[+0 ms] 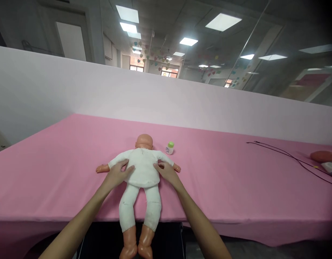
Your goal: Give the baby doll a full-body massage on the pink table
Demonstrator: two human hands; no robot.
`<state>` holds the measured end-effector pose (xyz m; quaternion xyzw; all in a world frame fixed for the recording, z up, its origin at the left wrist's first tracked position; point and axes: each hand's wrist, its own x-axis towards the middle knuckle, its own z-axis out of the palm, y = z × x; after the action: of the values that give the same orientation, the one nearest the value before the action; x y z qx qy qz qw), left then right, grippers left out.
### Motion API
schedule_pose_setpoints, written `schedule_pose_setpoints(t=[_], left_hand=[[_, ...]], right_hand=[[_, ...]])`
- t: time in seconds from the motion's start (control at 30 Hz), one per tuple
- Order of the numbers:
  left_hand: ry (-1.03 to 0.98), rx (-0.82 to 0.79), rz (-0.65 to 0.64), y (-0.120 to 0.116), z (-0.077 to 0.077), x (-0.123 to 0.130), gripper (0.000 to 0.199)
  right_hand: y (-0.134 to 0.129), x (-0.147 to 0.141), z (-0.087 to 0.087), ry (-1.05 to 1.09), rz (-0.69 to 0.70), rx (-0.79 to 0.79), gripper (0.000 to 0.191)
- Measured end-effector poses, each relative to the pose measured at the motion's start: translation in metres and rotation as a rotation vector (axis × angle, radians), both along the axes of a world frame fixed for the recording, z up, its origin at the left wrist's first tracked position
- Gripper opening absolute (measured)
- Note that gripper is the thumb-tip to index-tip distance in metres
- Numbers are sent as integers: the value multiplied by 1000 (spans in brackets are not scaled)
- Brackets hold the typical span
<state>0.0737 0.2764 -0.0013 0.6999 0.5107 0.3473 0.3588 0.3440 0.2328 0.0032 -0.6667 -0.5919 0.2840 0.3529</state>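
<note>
A baby doll (142, 169) with a white cloth body and bare plastic head, hands and feet lies on the pink table. Its arms are spread, no face shows, and its lower legs hang past the front edge. My left hand (119, 174) grips the left side of the torso, thumb across the cloth and fingers partly hidden under the arm. On the other side my right hand (166, 171) holds the torso in the same way. A small clear bottle with a green cap (169, 148) stands just right of the doll's head.
The pink cloth (222, 180) covers the table and hangs over its front. Thin black cables (292, 157) lie at the right, near an orange-brown object (323, 156) cut off by the frame. A low white wall (166, 100) runs behind, with glass above it.
</note>
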Motion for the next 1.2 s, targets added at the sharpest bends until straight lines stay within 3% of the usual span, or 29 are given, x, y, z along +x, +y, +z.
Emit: schedule_pose_setpoints(t=[0.1,0.17,0.23,0.33,0.5,0.67,0.77,0.83,0.9,1.07,1.2], left_hand=[[232,255,-97,-9,4,14,56],[348,364,-189,-6,0,33,60],[482,428,-241,1,-9,54,61],[639,490,-215,16,-23,74,57],[710,488,-232,30,-30,75,59],[805,404,-237,28,0,83,54],[666,404,-186,27,27,109,38],[519,367,-127,28,43,128,39],[477,342,-57,30,54,144,44],[578,331,30,35,66,157,35],[366,347,-71,37,66,177,29]], right_hand=[[-8,-10,7,-201,-127,212,38],[-5,-19,4,-215,-39,297,45],[5,-26,-7,-225,81,269,55],[23,-28,-28,-249,155,183,60],[36,-25,-43,-222,160,199,61],[32,-9,-21,-144,201,217,48],[38,18,-2,-148,19,263,35],[48,41,7,-215,-153,280,37],[57,61,13,-298,-239,272,39],[67,86,9,-384,-235,222,37],[65,84,0,-374,-143,307,34]])
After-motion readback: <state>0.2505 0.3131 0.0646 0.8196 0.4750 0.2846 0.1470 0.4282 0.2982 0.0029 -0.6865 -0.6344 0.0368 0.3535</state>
